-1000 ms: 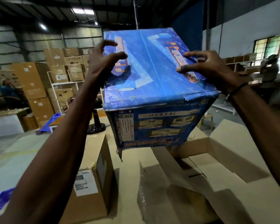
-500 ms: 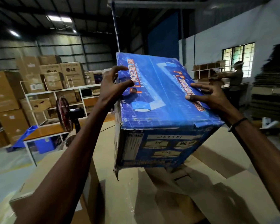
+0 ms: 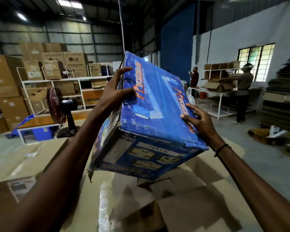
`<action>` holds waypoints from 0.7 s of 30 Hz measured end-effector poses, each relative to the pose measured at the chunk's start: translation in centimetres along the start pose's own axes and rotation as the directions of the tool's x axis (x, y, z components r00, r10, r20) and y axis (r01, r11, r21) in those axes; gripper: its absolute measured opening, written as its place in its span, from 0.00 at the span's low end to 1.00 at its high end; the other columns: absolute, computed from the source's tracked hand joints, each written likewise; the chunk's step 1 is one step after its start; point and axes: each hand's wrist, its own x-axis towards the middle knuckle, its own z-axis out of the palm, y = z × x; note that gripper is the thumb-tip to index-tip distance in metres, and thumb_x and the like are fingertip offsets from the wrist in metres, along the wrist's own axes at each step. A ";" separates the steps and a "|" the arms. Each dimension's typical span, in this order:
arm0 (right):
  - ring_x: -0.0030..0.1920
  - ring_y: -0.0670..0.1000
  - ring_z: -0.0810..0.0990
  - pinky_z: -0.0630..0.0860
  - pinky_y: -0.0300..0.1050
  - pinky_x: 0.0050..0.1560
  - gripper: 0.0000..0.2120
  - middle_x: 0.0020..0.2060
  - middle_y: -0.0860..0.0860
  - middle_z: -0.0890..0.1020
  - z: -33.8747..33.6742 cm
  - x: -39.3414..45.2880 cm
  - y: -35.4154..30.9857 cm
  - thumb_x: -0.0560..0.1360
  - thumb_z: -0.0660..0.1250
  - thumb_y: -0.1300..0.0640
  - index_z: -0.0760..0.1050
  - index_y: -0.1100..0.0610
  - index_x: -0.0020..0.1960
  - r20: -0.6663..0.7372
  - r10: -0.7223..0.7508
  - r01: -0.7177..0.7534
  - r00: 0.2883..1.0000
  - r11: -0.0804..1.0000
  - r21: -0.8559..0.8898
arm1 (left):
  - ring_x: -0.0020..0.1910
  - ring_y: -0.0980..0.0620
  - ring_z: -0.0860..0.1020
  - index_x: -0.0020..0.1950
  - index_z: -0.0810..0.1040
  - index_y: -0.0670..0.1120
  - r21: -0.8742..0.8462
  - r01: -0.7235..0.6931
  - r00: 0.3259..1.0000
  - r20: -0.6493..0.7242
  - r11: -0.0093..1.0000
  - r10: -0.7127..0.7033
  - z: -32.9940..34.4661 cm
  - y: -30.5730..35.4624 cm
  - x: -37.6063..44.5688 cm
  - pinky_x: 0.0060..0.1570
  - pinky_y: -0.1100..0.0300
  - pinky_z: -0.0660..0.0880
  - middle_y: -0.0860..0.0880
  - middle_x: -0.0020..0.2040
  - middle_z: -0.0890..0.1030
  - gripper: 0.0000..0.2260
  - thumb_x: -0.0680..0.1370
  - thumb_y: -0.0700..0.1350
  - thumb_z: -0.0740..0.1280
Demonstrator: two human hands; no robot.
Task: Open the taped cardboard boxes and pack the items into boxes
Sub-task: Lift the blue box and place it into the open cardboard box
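Note:
A blue printed cardboard box (image 3: 151, 118) hangs tilted in the air in front of me, its labelled end facing down towards me. My left hand (image 3: 114, 94) grips its upper left edge, thumb on the top face and fingers over the far side. My right hand (image 3: 196, 119) holds the right edge with bent fingers on the top face. Under the blue box lies an open brown carton (image 3: 187, 195) with its flaps spread out.
A sealed brown box with a white label (image 3: 20, 186) sits at lower left. A standing fan (image 3: 57, 108) and white shelves of cartons (image 3: 60, 77) stand behind on the left. Two people (image 3: 243, 91) work at a table on the right, near stacked flat cardboard (image 3: 279, 104).
The blue box has tipped further, its left side dropping and its far end swinging up. Both hands have kept hold, and the view has turned to the right.

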 end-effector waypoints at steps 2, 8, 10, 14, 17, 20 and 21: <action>0.61 0.47 0.83 0.80 0.43 0.59 0.40 0.65 0.47 0.81 -1.2 -0.1 1.8 0.62 0.77 0.36 0.77 0.49 0.70 0.013 -0.010 0.010 1.000 1.000 -0.006 | 0.61 0.50 0.82 0.73 0.71 0.57 -0.007 0.019 1.000 0.013 1.000 -0.019 2.5 0.4 0.1 0.56 0.49 0.82 0.47 0.69 0.77 0.34 0.68 0.42 0.73; 0.57 0.40 0.82 0.79 0.39 0.56 0.38 0.63 0.43 0.80 -4.1 -0.2 6.9 0.67 0.73 0.37 0.74 0.51 0.73 0.073 0.054 -0.057 0.996 0.998 0.035 | 0.67 0.49 0.78 0.72 0.72 0.60 0.073 0.032 0.998 0.045 0.997 -0.036 8.7 1.1 1.2 0.63 0.41 0.79 0.54 0.71 0.76 0.33 0.67 0.45 0.71; 0.55 0.31 0.80 0.78 0.36 0.57 0.32 0.62 0.41 0.79 -4.7 -0.2 8.5 0.73 0.72 0.43 0.73 0.53 0.74 0.091 0.081 -0.085 0.993 0.996 0.035 | 0.69 0.48 0.76 0.73 0.71 0.59 0.128 0.049 0.996 0.067 0.991 -0.057 10.4 0.9 1.7 0.67 0.42 0.76 0.54 0.71 0.75 0.34 0.66 0.49 0.70; 0.53 0.25 0.75 0.69 0.19 0.48 0.30 0.67 0.47 0.74 -5.3 -0.4 11.1 0.76 0.69 0.47 0.71 0.55 0.76 0.074 0.123 -0.122 0.990 0.992 -0.016 | 0.71 0.48 0.71 0.75 0.68 0.59 0.242 0.092 0.993 0.054 0.966 -0.108 12.9 -0.7 2.3 0.72 0.46 0.71 0.47 0.73 0.71 0.37 0.66 0.56 0.71; 0.59 0.36 0.74 0.65 0.18 0.53 0.34 0.67 0.45 0.72 -5.2 -0.8 12.6 0.74 0.65 0.41 0.69 0.52 0.77 0.105 0.149 -0.144 0.983 0.988 -0.050 | 0.69 0.51 0.70 0.77 0.67 0.57 0.316 0.106 0.991 0.047 0.943 -0.127 14.5 -1.8 2.0 0.67 0.58 0.66 0.45 0.72 0.70 0.40 0.64 0.60 0.68; 0.70 0.45 0.70 0.68 0.43 0.72 0.38 0.72 0.48 0.72 -5.1 -1.1 14.7 0.71 0.65 0.31 0.67 0.44 0.78 0.114 0.213 -0.210 0.970 0.977 -0.036 | 0.69 0.51 0.73 0.77 0.68 0.55 0.329 0.060 0.992 0.084 0.943 -0.093 16.4 -3.1 2.0 0.69 0.55 0.70 0.47 0.73 0.72 0.39 0.65 0.59 0.68; 0.71 0.46 0.69 0.67 0.51 0.74 0.38 0.71 0.48 0.72 -5.1 -1.1 15.5 0.71 0.64 0.29 0.67 0.43 0.77 0.116 0.230 -0.227 0.966 0.973 -0.042 | 0.68 0.49 0.75 0.77 0.67 0.55 0.320 0.057 0.990 0.103 0.946 -0.095 16.9 -3.7 2.0 0.69 0.52 0.71 0.48 0.72 0.74 0.38 0.65 0.58 0.68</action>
